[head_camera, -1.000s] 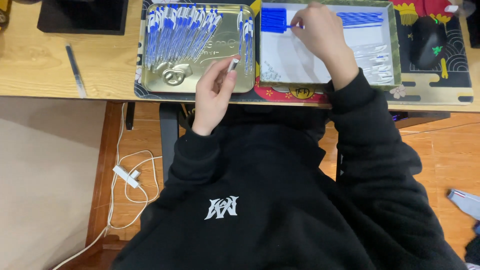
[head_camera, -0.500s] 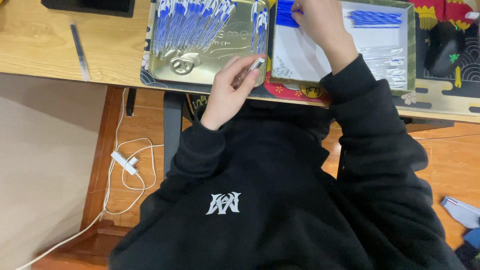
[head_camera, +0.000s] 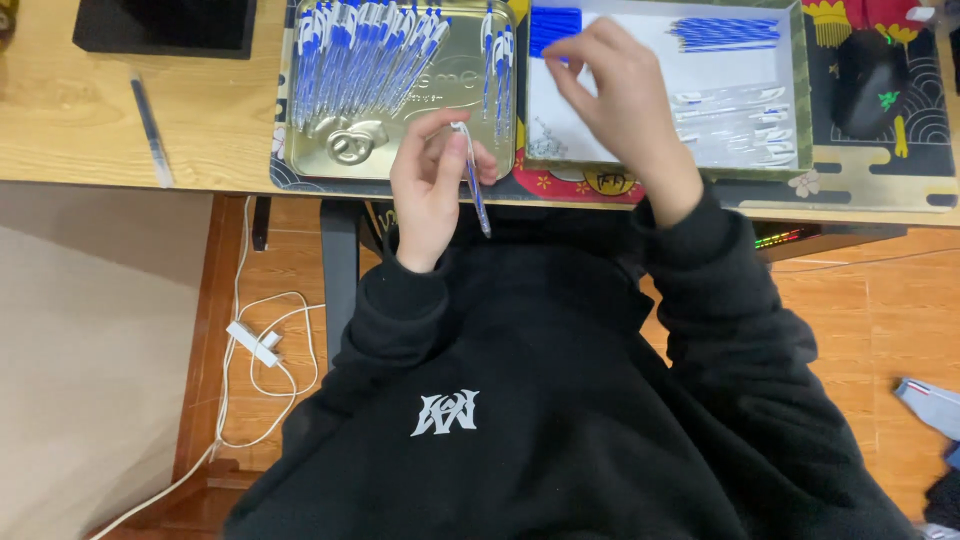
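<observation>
A blue-and-white pen (head_camera: 472, 178) is pinched between thumb and fingers of the left hand (head_camera: 432, 190), just below the front edge of the gold tray (head_camera: 500, 110), where finished pens (head_camera: 360, 55) lie fanned out. The right hand (head_camera: 622, 105) is held over the white tray (head_camera: 795, 90) to the right of the gold tray, fingertips drawn together, possibly on a small part too tiny to be made out. An assembly step seems to be in hand; a part must next be fitted squarely to the pen.

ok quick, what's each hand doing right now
left hand: shut on a pen
right hand: fingers pinched over the white tray; whether it holds anything cannot be told
</observation>
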